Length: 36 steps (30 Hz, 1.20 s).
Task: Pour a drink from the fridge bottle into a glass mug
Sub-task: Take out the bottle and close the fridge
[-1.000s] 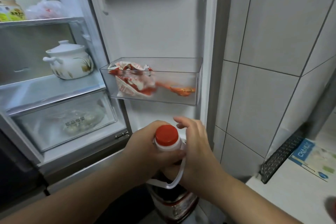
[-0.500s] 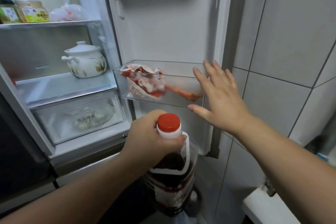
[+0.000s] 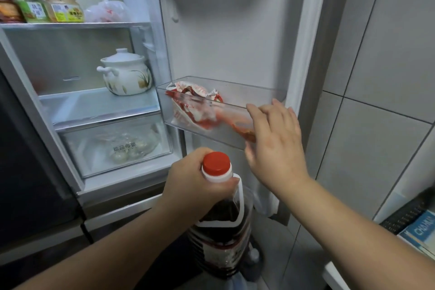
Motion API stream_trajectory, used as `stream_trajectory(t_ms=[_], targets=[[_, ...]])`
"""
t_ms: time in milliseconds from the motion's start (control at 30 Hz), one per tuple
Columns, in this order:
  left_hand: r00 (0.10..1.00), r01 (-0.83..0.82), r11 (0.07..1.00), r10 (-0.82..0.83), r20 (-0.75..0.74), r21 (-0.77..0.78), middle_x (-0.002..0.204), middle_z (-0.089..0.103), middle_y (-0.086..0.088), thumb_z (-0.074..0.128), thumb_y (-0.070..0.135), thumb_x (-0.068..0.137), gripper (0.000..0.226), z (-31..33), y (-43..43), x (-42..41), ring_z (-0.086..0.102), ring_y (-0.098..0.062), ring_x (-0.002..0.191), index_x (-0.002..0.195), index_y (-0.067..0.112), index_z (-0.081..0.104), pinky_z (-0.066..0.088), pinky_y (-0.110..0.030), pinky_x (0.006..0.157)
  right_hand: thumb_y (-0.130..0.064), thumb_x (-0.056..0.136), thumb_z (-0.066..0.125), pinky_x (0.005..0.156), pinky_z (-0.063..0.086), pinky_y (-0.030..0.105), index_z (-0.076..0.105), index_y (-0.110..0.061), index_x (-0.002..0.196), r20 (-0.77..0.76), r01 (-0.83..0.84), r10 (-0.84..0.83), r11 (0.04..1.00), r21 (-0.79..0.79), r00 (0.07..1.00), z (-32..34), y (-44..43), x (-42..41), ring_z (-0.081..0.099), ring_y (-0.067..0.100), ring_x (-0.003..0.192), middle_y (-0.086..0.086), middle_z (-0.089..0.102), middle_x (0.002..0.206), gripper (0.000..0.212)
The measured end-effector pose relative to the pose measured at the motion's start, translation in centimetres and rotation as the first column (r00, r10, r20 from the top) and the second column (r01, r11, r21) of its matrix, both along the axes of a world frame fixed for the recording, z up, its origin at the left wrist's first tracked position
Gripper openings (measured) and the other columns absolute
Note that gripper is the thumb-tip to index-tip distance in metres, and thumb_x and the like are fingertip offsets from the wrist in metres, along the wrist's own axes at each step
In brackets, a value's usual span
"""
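A large plastic bottle [image 3: 221,240] of dark drink, with a red cap [image 3: 216,163] and a white handle strap, hangs low in front of the open fridge. My left hand [image 3: 195,186] is shut around its neck just under the cap. My right hand [image 3: 274,146] is spread open, fingers resting on the front right corner of the clear door bin [image 3: 188,122] on the fridge door [image 3: 235,30]. No glass mug is in view.
The door bin holds a red-and-white crumpled packet [image 3: 197,103]. A white lidded pot [image 3: 126,73] stands on a fridge shelf, jars [image 3: 42,8] on the shelf above, a drawer [image 3: 117,146] below. Tiled wall [image 3: 376,101] on the right, a book [image 3: 419,233] on a ledge.
My right hand let go of the bottle, rose to the fridge door and now touches the door bin. My left hand keeps the bottle by its neck.
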<state>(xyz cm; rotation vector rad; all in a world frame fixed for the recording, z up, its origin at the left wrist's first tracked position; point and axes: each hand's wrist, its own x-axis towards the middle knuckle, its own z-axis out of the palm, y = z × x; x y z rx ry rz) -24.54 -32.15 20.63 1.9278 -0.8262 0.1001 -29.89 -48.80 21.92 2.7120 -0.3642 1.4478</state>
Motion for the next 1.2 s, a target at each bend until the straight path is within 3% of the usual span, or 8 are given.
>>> stream_trajectory(t_ms=[133,200,300,400,567,733,967,1200], targets=[[1.0,-0.015,1.0,0.015,0.001,0.01,0.075,0.065,0.016,0.086,0.034,0.058,0.034,-0.1,2.9,1.2,0.062,-0.001,0.068,0.08,0.03,0.061,0.05,-0.018,0.06,-0.007,0.065,0.073,0.114,0.029,0.052,0.052,-0.007,0.134,-0.035,-0.048,0.048,0.999,-0.016,0.998,-0.5,4.3,0.3,0.036,0.041,0.132,0.019,0.049,0.133,0.072],[1.0,-0.013,1.0,0.013,0.005,0.005,0.077,0.065,0.018,0.086,0.031,0.058,0.033,0.0,4.5,1.8,0.062,-0.002,0.067,0.08,0.029,0.061,0.048,-0.016,0.058,-0.014,0.068,0.074,0.114,0.024,0.05,0.053,-0.011,0.136,-0.076,-0.089,0.085,0.995,-0.047,0.993,-0.7,6.3,0.4,0.027,0.042,0.139,0.021,0.041,0.145,0.071],[1.0,-0.004,1.0,0.004,0.004,0.031,0.076,0.066,0.015,0.086,0.031,0.057,0.035,0.1,7.7,2.8,0.063,-0.002,0.068,0.082,0.03,0.061,0.053,-0.025,0.062,-0.019,0.071,0.075,0.116,0.016,0.051,0.047,-0.017,0.141,-0.074,-0.168,0.16,0.979,-0.113,0.984,-1.8,9.2,0.0,0.022,0.039,0.144,0.018,0.029,0.154,0.075],[1.0,-0.017,0.998,0.016,0.013,0.064,0.077,0.066,0.018,0.087,0.036,0.057,0.037,-0.2,11.4,4.3,0.062,0.0,0.069,0.082,0.033,0.061,0.053,-0.024,0.063,-0.022,0.071,0.076,0.117,0.009,0.049,0.041,-0.022,0.142,-0.04,-0.126,0.122,0.98,-0.154,0.992,-4.5,10.9,-1.0,0.025,0.034,0.144,0.013,0.027,0.154,0.08],[0.999,-0.024,0.992,0.027,-0.021,0.121,0.08,0.065,0.022,0.088,0.039,0.056,0.039,-0.5,17.4,6.8,0.062,0.002,0.071,0.083,0.035,0.06,0.057,-0.033,0.069,-0.033,0.068,0.078,0.114,0.013,0.05,0.035,-0.022,0.146,-0.168,0.004,-0.043,0.974,-0.225,0.985,-8.2,14.6,-0.1,0.021,0.031,0.145,0.012,0.024,0.156,0.089],[1.0,0.0,0.982,-0.001,0.006,0.187,0.082,0.065,0.024,0.085,0.044,0.054,0.042,-0.4,22.4,9.6,0.063,0.003,0.073,0.087,0.036,0.06,0.057,-0.031,0.069,-0.037,0.077,0.053,0.116,0.009,0.049,0.038,-0.022,0.143,0.061,0.191,-0.183,0.968,-0.165,0.981,-9.8,18.6,1.0,0.016,0.029,0.143,0.011,0.02,0.155,0.069],[1.0,-0.004,0.987,0.002,0.014,0.159,0.08,0.067,0.013,0.084,0.041,0.056,0.041,-1.2,27.5,12.8,0.064,0.001,0.075,0.089,0.032,0.061,0.056,-0.03,0.07,-0.032,0.085,0.052,0.112,0.014,0.048,0.034,-0.017,0.146,0.061,0.134,-0.122,0.961,-0.244,0.991,-11.9,22.9,6.2,0.016,0.026,0.142,0.007,0.013,0.156,0.065],[0.998,-0.063,0.993,0.063,-0.001,0.102,0.082,0.066,0.013,0.088,0.031,0.061,0.041,-2.7,30.9,15.3,0.062,0.005,0.079,0.091,0.031,0.061,0.055,-0.024,0.071,-0.032,0.089,0.057,0.113,0.016,0.043,0.041,-0.016,0.145,0.036,0.096,-0.089,0.927,-0.363,0.995,-12.4,27.5,11.1,0.012,0.023,0.148,0.006,0.029,0.155,0.06]])
